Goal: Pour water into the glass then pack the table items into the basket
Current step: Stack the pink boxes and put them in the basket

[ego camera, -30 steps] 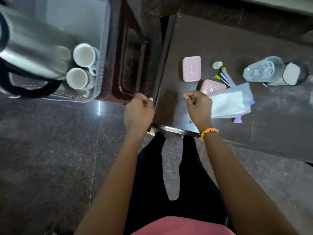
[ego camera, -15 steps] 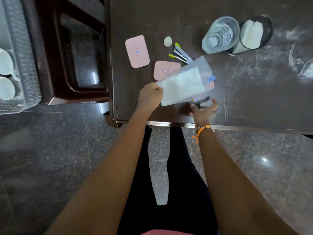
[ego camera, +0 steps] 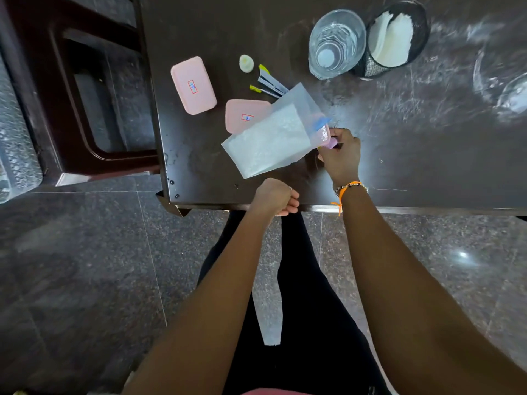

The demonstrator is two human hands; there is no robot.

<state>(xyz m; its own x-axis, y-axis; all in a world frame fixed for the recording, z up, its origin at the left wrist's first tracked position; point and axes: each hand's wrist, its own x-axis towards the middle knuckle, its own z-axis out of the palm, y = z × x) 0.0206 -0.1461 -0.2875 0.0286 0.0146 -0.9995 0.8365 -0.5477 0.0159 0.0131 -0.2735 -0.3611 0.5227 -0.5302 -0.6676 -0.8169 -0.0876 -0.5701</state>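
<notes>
A clear plastic bag (ego camera: 271,141) with white contents lies on the dark table (ego camera: 427,155), partly covering one pink box (ego camera: 242,115). A second pink box (ego camera: 193,84) sits to its left. My right hand (ego camera: 340,158) pinches a small purple item (ego camera: 331,143) at the bag's right end. My left hand (ego camera: 273,196) is curled at the table's front edge and holds nothing. The glass (ego camera: 336,42) with water stands at the back. The white basket (ego camera: 17,143) shows at the far left edge.
A black mesh holder (ego camera: 396,35) with white napkins stands right of the glass. A small white cap (ego camera: 246,63) and grey, yellow-tipped tools (ego camera: 269,82) lie behind the bag. A dark wooden chair (ego camera: 85,95) stands between table and basket.
My left hand has let go of the bag's left corner and pulled back to the table's front edge. My right hand has moved up to the purple item by the bag.
</notes>
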